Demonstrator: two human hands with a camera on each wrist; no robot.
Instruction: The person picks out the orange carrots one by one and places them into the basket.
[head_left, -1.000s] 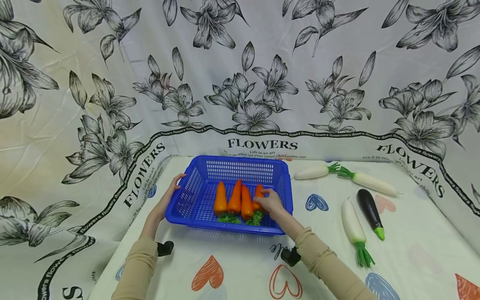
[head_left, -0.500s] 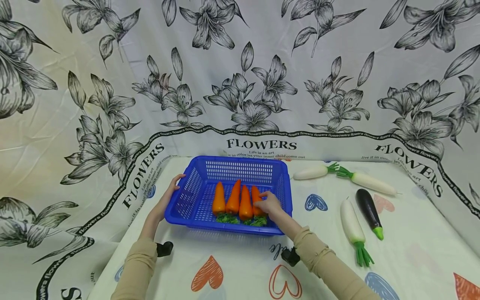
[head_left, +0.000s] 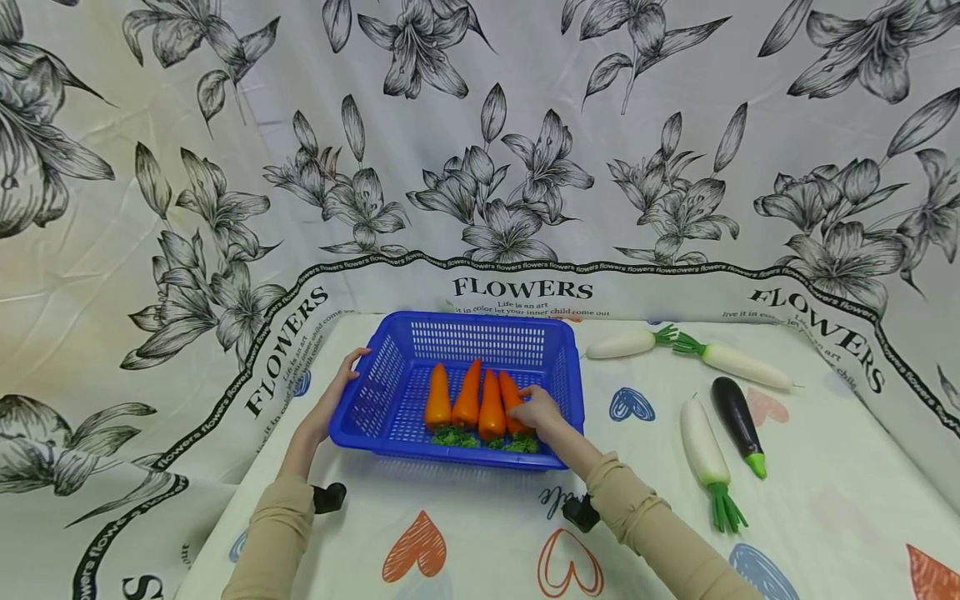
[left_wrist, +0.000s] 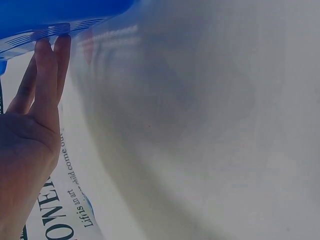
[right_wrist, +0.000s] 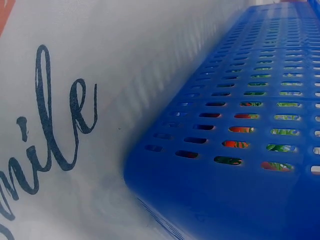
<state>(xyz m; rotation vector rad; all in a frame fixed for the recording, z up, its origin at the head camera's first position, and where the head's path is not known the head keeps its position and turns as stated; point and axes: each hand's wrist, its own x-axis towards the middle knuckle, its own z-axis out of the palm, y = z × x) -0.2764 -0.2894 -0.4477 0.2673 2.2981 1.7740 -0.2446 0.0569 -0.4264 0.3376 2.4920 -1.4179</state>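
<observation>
Several orange carrots (head_left: 467,404) with green tops lie side by side in a blue plastic basket (head_left: 480,337). My right hand (head_left: 542,414) reaches over the basket's front right corner, its fingers and thumb on the rightmost carrot (head_left: 510,392), whose tip leans left. In the right wrist view the basket wall (right_wrist: 235,200) hides that hand; bits of orange and green show through its slots. My left hand (head_left: 349,372) is at the basket's left side. The left wrist view shows this hand (left_wrist: 30,130) with nearly straight fingers touching the basket's outer wall (left_wrist: 60,12); its thumb is hidden.
Right of the basket lie a white radish (head_left: 622,345), a second radish (head_left: 750,367), a third radish (head_left: 706,446) and a dark eggplant (head_left: 737,421). A patterned cloth (head_left: 480,533) covers the table. Behind it hangs a flower-printed curtain (head_left: 615,225).
The rightmost carrot has shifted slightly left toward the others and its tip now leans left, my right hand staying at it. My left hand remains at the basket's side.
</observation>
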